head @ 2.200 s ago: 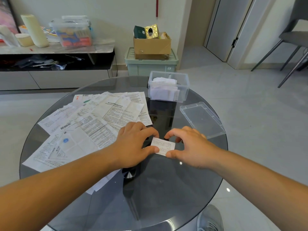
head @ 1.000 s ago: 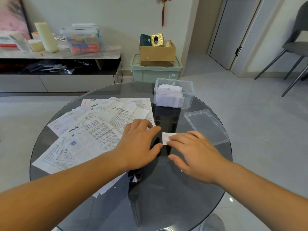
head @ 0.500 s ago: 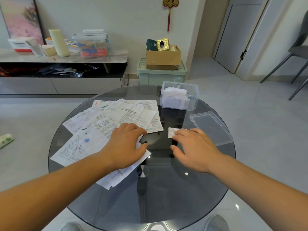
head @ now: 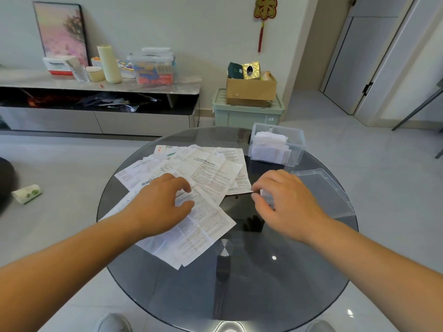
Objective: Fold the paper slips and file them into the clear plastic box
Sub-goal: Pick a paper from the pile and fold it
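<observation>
Filing the folded slip (head: 266, 198) well calls for keeping its creases pinched flat and setting it upright in the clear plastic box (head: 299, 152). The left hand (head: 160, 207) rests, fingers curled, on the unfolded slips (head: 211, 168); whether it pinches one cannot be told. The right hand (head: 286, 203) pinches the folded slip above the table, short of the box.

table (head: 263, 295): round, dark glass, right in front of you.
sheets (head: 211, 168): printed, loose, overlapping in a fan across the left half; the nearest lie toward your edge.
box (head: 299, 144): clear, upright, no cover on, at the far right rim, near the sheets.
lid (head: 323, 188): clear, flat by the right rim, nearer you than the box.
slip (head: 266, 197): small, white, pinched in your right hand (head: 285, 202), between sheets and lid; can't tell if it touches the glass.
</observation>
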`<state>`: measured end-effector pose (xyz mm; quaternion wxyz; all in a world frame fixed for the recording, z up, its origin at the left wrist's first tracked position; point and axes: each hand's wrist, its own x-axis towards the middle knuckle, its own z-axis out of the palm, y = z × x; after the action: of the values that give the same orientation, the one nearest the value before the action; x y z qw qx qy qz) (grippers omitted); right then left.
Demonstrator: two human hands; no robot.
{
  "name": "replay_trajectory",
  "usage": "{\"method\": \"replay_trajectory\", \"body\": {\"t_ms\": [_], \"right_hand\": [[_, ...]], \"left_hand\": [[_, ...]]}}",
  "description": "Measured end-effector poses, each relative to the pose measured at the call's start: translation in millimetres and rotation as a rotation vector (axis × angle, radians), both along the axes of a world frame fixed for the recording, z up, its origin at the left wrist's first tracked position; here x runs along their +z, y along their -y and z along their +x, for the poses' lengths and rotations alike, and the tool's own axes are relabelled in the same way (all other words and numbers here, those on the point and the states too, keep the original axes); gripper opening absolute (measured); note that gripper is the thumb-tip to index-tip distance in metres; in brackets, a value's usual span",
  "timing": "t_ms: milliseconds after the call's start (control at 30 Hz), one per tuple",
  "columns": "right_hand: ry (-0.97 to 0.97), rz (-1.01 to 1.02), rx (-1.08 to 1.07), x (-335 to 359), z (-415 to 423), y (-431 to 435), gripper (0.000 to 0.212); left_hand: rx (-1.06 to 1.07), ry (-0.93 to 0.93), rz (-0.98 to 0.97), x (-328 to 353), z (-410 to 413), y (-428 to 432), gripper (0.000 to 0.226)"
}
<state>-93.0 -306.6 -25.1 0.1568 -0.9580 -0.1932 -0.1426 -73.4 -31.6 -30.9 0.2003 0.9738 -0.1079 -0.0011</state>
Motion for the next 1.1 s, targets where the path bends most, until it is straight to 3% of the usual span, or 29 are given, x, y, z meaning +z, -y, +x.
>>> {"method": "replay_trajectory", "body": {"t_ms": [200, 433, 700, 867, 1000, 1100], "right_hand": [[-0.325, 0.169, 0.03, -1.2, -7.4, -45.4, 0.016], [-0.517, 0.27, -0.142, -2.7, 4.1, -74.3, 0.027], [-0.689, 0.498, -0.172, -7.2, 1.9, -78.1, 0.017], [-0.714, 0.664, -0.247, -7.4, -4.5, -61.9, 0.006], [-0.766, 0.854, -0.307, -7.0, -12.9, -47.9, 0.007], [-0.797, 0.915, -0.37, -8.1, -15.2, -40.5, 0.011]], "left_hand": [[-0.072, -0.055, 0.042, -3.7, -13.6, -20.3, 0.035], [-0.198, -0.117, 0.112, -13.0, -25.9, -26.8, 0.048], [-0.215, -0.143, -0.068, -7.2, -31.8, -25.7, 0.043], [-0.227, -0.239, -0.17, 4.0, -41.0, -20.3, 0.074], [-0.381, -0.361, -0.084, 10.7, -51.0, -12.5, 0.096], [-0.443, -0.344, 0.006, 7.5, -56.0, -9.3, 0.115]]}}
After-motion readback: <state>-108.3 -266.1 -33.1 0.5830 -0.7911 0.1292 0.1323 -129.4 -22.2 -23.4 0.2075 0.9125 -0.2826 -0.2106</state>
